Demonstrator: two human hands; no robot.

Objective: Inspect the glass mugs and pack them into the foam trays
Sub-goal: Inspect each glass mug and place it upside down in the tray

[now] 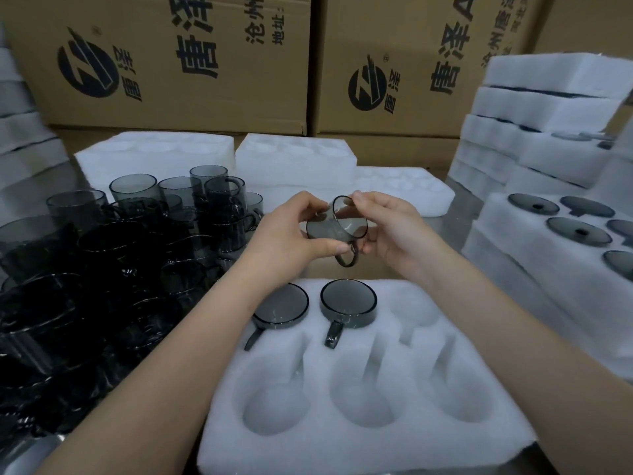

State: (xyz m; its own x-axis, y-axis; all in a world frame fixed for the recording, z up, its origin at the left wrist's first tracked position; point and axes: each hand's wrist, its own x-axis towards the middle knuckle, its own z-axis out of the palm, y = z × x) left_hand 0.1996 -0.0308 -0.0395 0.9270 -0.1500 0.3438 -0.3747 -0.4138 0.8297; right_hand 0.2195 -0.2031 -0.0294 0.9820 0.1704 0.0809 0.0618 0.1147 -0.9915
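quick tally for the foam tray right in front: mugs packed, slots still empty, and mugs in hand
Mugs packed in the front foam tray: 2, the left one and the middle one
Empty slots: 4
Mug in hand: 1, held by the left hand and right hand
Total: 3 mugs, 6 slots

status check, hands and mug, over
Left hand and right hand both hold one smoky grey glass mug on its side above white foam tray. Two pockets filled, four empty. Nothing in the way.
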